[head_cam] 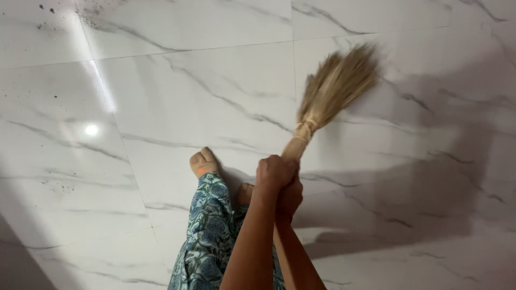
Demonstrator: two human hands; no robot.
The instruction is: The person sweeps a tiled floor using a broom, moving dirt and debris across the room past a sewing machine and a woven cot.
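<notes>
A straw-coloured grass broom (333, 88) slants up and to the right over the white marble floor (161, 107). Its bristles fan out and look blurred, and a wrapped binding ties them at the neck. Both my hands grip the lower handle, one stacked on the other. My left hand (274, 173) is the upper one, closed round the handle just below the binding. My right hand (291, 199) is directly beneath and partly hidden by the left. Where the handle ends cannot be seen behind the hands.
My bare feet (203, 162) stand on the tiles just left of the hands, below a blue floral-print garment (207, 241). Dark specks (51, 9) dot the floor at the upper left and left edge. A lamp's reflection (91, 129) shines on the tile.
</notes>
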